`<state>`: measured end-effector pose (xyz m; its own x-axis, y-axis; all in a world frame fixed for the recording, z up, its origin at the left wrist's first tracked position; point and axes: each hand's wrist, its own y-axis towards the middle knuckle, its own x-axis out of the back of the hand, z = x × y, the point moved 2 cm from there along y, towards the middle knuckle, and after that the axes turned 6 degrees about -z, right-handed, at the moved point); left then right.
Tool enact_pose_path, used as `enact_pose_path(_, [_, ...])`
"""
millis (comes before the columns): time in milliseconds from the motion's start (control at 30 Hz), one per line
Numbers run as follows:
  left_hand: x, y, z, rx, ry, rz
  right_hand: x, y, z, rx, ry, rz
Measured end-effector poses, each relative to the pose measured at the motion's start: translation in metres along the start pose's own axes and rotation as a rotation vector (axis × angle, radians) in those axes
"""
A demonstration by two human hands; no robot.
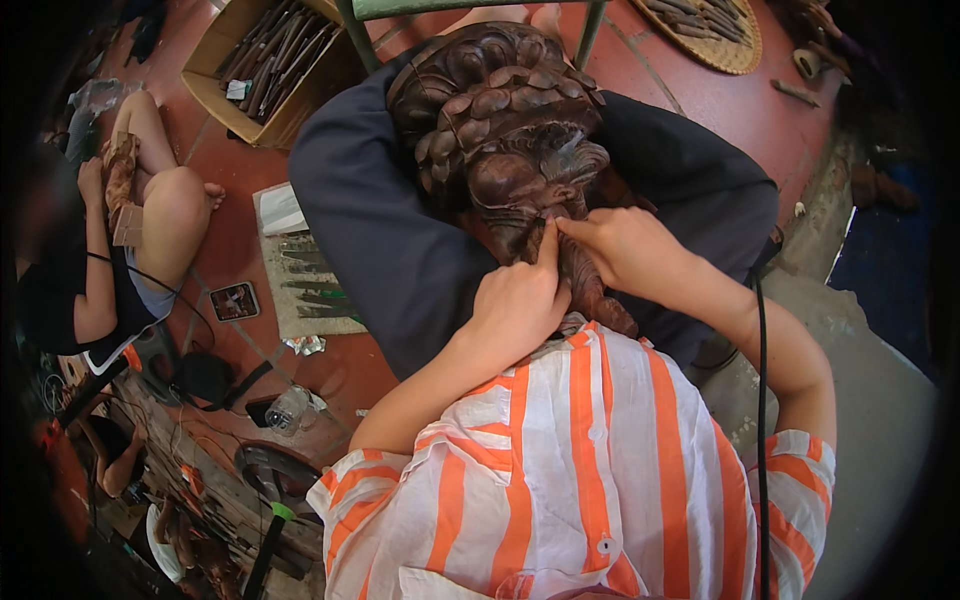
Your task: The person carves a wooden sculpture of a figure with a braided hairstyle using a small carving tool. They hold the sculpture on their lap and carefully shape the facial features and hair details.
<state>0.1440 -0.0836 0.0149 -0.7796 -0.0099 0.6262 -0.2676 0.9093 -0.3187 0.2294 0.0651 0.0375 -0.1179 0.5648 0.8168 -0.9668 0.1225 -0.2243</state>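
A dark brown wooden carving [500, 130] with swirling, petal-like relief lies between my bent legs, its narrow end against my striped shirt. Low on its carved front, my left hand [515, 300] presses a straight index finger to the wood, with the other fingers curled. My right hand [630, 255] meets it there from the right, thumb and fingers closed together. Both fingertips nearly touch. Anything small pinched between them is too hidden to make out.
A cardboard box [225, 80] of slim tools and a round woven tray [735, 50] of more tools flank a green stool [430, 8]. Files [310, 280] lie on a mat at left. Nearby are a phone [234, 301], a seated person [110, 240] and a hanging black cable [762, 400].
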Motion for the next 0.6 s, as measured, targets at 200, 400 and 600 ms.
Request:
enact_pose_path(200, [0.001,0.0,-0.003,-0.007,0.027,-0.013,0.0,-0.002,0.0,0.029,-0.018,-0.037])
enact_pose_path(400, [0.002,0.001,-0.004,0.01,0.008,0.022,0.001,-0.001,-0.003,0.008,-0.006,0.016])
enact_pose_path(600, [0.003,0.001,-0.006,0.007,0.019,0.031,0.005,0.001,-0.004,0.024,0.008,-0.038])
